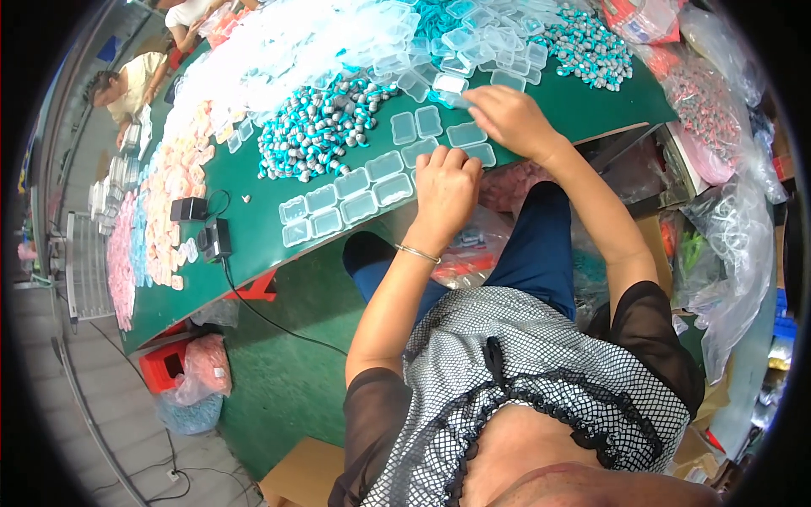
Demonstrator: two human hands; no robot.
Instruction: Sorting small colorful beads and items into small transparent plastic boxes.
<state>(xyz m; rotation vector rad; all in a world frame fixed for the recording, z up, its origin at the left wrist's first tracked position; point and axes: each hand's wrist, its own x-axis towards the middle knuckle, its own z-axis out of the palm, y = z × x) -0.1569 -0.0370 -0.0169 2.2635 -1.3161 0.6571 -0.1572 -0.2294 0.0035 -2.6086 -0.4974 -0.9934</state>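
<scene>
Two rows of small clear plastic cases lie open along the near edge of the green table. My left hand, with a bangle on its wrist, rests over the right part of these rows. Its fingers are curled down, and whatever they grip is hidden. Farther up and to the right, my right hand has its fingertips closed at the edge of a clear plastic case, beside a heap of similar cases. Just past the rows sits a pile of grey-and-turquoise small parts.
A second turquoise-and-grey pile lies at the far right. Black boxes with a cable stand left on the green table, near peach-coloured pieces. Plastic bags crowd the right side. Another person sits at the far left.
</scene>
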